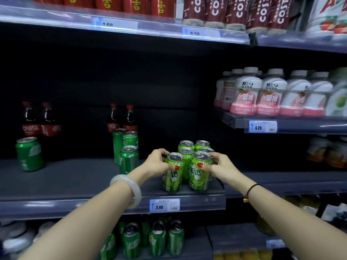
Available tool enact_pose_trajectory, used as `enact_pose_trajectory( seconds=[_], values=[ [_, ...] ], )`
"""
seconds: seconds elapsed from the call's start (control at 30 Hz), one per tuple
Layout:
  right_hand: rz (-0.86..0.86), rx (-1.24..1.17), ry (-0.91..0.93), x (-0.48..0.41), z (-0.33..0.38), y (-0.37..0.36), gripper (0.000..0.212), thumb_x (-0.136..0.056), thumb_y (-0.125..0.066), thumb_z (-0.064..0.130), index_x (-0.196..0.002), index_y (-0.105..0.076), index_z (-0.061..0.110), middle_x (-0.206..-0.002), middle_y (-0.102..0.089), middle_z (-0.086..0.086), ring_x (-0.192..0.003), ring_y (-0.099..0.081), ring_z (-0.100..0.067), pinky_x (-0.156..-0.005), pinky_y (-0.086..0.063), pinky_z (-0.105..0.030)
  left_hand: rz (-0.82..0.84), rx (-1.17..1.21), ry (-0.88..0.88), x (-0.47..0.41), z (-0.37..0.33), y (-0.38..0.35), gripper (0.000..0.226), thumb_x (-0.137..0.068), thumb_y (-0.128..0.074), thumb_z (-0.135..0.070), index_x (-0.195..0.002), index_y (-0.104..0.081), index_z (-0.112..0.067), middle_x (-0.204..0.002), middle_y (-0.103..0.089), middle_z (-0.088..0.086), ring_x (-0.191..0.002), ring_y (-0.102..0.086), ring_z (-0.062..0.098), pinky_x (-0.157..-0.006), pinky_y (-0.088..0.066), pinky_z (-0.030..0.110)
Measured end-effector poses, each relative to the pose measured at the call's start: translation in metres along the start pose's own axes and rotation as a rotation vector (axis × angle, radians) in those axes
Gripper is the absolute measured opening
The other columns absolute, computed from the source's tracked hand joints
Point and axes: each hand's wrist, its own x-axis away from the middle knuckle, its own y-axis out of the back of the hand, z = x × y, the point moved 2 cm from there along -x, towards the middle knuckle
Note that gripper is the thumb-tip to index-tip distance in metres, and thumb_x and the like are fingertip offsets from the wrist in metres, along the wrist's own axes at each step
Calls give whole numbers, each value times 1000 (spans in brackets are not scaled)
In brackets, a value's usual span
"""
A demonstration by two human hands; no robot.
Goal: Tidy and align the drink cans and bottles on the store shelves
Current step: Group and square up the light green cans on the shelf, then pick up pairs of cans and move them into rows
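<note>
Left hand [156, 164] and right hand [218, 165] grip 2 cans [198, 177].

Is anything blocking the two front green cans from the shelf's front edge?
Nothing visible does. The left hand grips the left front can and the right hand grips the right front can; only bare shelf lies between them and the front edge.

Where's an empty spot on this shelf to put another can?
Bare shelf runs between the lone Sprite can, far left, and the Sprite cluster. Crowded: the lime-green cans, gripped by the left hand and right hand.
</note>
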Motion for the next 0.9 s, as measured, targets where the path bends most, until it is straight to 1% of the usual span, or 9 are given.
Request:
enact_pose_trajectory(
  seconds=[0.03,0.13,0.23,0.37,0.53,0.73,0.8,0.83,0.9],
  values=[
    [5,3,10,-1,-1,-2,49,-76,-76,16,-119,-54,11,-110,-66,1,-100,-63,-15,-89,-53,-36,-5,1,8,-1,2,0,48,-73,-78,-7,-114,-53,-11,-91,-59,2,-90,-60,18,-74,-54,34],
    [5,72,60,-1,0,-8,43,-75,-77,22,-113,-58,24,-100,-62,15,-90,-58,2,-78,-47,-17,-8,22,25,-2,6,1,51,-73,-78,-8,-117,-52,-10,-93,-59,4,-89,-60,18,-65,-51,27],
    [-17,135,77,-3,1,-9,56,-74,-77,27,-125,-54,20,-102,-58,16,-95,-54,-5,-82,-42,-22,-8,6,31,-3,8,1,53,-74,-78,-10,-119,-50,-12,-96,-56,5,-84,-58,14,-58,-48,22],
    [-15,143,73,-4,-1,-14,51,-74,-77,26,-120,-55,22,-103,-60,15,-104,-58,-9,-84,-44,-24,-27,3,33,-4,11,-2,51,-75,-77,-9,-118,-50,-11,-90,-56,1,-78,-57,10,-56,-48,21],
    [-54,171,49,-2,-7,-16,65,-74,-77,29,-132,-48,15,-118,-57,7,-106,-53,-11,-89,-44,-27,-37,17,35,-5,11,-3,50,-75,-77,-9,-117,-51,-10,-89,-57,0,-79,-58,10,-57,-49,21],
    [-78,166,-5,1,-13,-14,65,-72,-77,37,-126,-46,17,-105,-54,10,-93,-53,-7,-71,-42,-18,-58,71,29,0,17,-6,56,-76,-76,-10,-125,-50,-10,-87,-61,-5,-79,-60,6,-62,-49,19],
    [-79,183,-30,2,-13,-14,66,-73,-77,38,-124,-44,13,-97,-52,10,-85,-52,-4,-60,-39,-14,-58,68,46,2,16,-8,57,-77,-75,-12,-127,-48,-10,-91,-62,-6,-85,-61,11,-70,-52,24],
    [-77,200,-44,3,-13,-12,67,-73,-76,38,-125,-43,11,-97,-52,9,-85,-52,-6,-60,-39,-14,-57,59,66,4,15,-8,56,-78,-75,-14,-126,-48,-8,-95,-62,-3,-90,-62,15,-75,-54,29],
    [-59,240,-76,5,-13,-8,66,-75,-75,38,-124,-44,8,-101,-52,3,-92,-54,-13,-70,-43,-21,-37,25,113,8,14,-9,55,-78,-75,-17,-124,-47,-7,-100,-62,0,-96,-62,20,-80,-55,36]
  ],
)
